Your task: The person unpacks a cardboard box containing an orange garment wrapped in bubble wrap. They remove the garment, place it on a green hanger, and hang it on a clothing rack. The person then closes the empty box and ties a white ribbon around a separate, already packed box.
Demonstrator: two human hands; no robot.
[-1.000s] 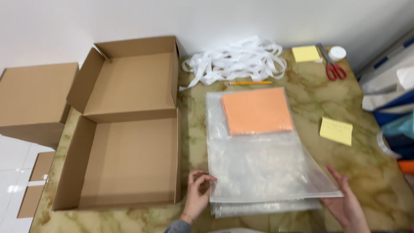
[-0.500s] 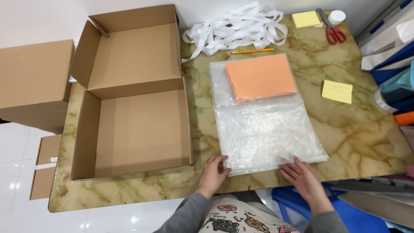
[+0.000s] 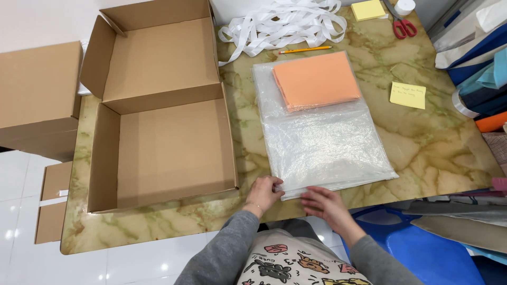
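1. Both our hands have slid inward since half a second ago: the right hand (image 3: 328,205) was out near the middle of the bag's front edge and now sits close to the left hand (image 3: 265,190), at the near-left corner of the clear plastic bags (image 3: 327,145).
2. Left hand looks like it's pinching that corner, thumb on top, fingers curled. Right hand lies flat and loose, fingers spread a bit, touching the front edge just beside it. Hard to say whether it's actually gripping anything, since the plastic is see-through there.
3. Bags stay put, flat in the middle of the marble-look table (image 3: 422,137), with the orange paper stack (image 3: 317,80) inside at the far end. Same spot as before.
4. Open cardboard box (image 3: 158,113) sits just left of the bags, lid flipped back, not touched.
5. Farther back: white ribbon pile (image 3: 285,21), pencil (image 3: 305,50), red scissors (image 3: 404,26), and a yellow sticky note (image 3: 407,95) off to the right. None of that shifted either.
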